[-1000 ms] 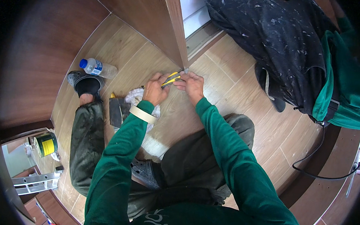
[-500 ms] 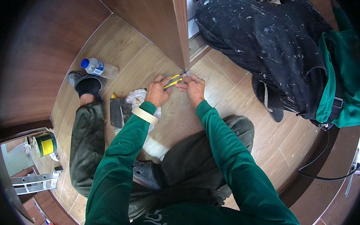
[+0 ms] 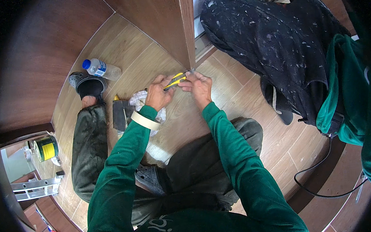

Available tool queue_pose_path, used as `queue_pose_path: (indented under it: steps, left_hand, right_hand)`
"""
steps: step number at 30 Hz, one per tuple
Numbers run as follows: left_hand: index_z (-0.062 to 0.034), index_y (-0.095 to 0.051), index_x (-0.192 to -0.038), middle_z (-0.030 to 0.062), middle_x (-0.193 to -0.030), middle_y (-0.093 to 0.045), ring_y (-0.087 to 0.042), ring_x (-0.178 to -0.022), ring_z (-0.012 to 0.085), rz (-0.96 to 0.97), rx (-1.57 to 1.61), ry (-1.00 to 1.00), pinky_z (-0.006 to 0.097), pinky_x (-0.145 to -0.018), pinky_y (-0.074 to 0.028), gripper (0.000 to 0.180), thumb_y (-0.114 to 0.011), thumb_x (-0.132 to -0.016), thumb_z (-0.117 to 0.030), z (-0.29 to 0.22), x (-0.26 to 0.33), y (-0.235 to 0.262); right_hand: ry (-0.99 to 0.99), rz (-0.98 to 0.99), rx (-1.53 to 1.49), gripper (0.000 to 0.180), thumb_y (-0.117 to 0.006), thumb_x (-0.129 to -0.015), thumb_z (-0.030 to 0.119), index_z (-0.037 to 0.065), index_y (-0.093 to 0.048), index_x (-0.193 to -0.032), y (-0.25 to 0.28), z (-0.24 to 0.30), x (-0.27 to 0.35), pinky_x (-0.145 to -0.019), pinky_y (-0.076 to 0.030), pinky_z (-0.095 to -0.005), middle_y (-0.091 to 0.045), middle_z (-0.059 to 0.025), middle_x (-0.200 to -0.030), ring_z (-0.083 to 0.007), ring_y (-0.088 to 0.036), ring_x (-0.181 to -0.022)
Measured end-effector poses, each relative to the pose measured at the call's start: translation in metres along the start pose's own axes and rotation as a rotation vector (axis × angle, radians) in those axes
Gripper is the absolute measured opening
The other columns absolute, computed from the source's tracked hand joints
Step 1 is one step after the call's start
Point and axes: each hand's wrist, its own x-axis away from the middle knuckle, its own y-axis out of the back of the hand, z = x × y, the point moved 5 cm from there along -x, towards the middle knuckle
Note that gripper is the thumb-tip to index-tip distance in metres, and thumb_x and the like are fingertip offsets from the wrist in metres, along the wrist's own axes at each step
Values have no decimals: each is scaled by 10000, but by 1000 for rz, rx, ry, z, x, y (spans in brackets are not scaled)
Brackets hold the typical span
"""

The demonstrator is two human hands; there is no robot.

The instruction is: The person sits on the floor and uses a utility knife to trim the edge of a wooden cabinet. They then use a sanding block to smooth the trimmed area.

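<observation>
Low by the bottom corner of a brown wood panel [image 3: 187,36], a yellow-and-black utility knife [image 3: 176,80] lies slantwise between my two hands. My left hand [image 3: 159,93] is closed around its lower end. The fingers of my right hand [image 3: 199,88] pinch at its upper front end, beside the panel's corner; the blade is too small to make out. A cream roll of masking tape [image 3: 145,120] sits around my left wrist. Beside my left forearm, a dark flat scraper-like piece [image 3: 120,115] and a crumpled white cloth [image 3: 139,99] rest on the wood-look floor [image 3: 185,120].
A water bottle with a blue cap [image 3: 102,70] lies by my outstretched left foot. Close on the right is another person in paint-spotted dark trousers [image 3: 265,40]. A black cable [image 3: 319,196] curves at lower right. A green-and-yellow tub [image 3: 47,149] and a metal ladder [image 3: 37,189] stand far left.
Both hands and the knife have shifted slightly, the left hand a little leftward with its tape roll. On the right, the other person's green sleeve and the cable have moved downward.
</observation>
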Motion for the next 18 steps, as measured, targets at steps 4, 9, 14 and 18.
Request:
queue_pose_path:
  steps: [4, 9, 14, 18]
  left_hand:
    - [-51, -707, -1210, 189, -1104, -660, -666, -979, 393, -7, -11, -20, 432, -856, -544, 439, -728, -772, -50, -8, 4, 8]
    - [-66, -696, -1228, 183, -1102, -659, -660, -992, 388, 34, -91, 23, 428, -864, -539, 469, -739, -761, -61, 8, 24, 11]
    - [-77, -694, -1241, 173, -1119, -672, -675, -1026, 368, 20, -117, 99, 401, -894, -546, 487, -745, -757, -52, 5, 47, 33]
    - [-48, -701, -1222, 172, -1125, -681, -682, -1033, 353, -87, -84, 67, 385, -905, -544, 462, -760, -764, -66, 0, 57, 46]
  right_hand:
    - [44, 1, -21, 274, -630, -978, 132, -95, -658, -1129, 0, -4, 5, -605, -584, -296, -721, -179, -1020, -236, -753, -752]
    - [-53, -119, -174, 326, -541, -972, 74, -90, -591, -1250, 15, -31, 5, -602, -580, -318, -702, -226, -1099, -265, -749, -772]
    - [-8, -125, -25, 502, -510, -973, 71, -40, -459, -1460, 16, -36, -8, -586, -568, -311, -686, -230, -1170, -271, -742, -762]
    - [-12, -81, -35, 589, -522, -979, 66, -2, -364, -1543, 7, -36, -7, -572, -547, -288, -671, -193, -1231, -244, -736, -770]
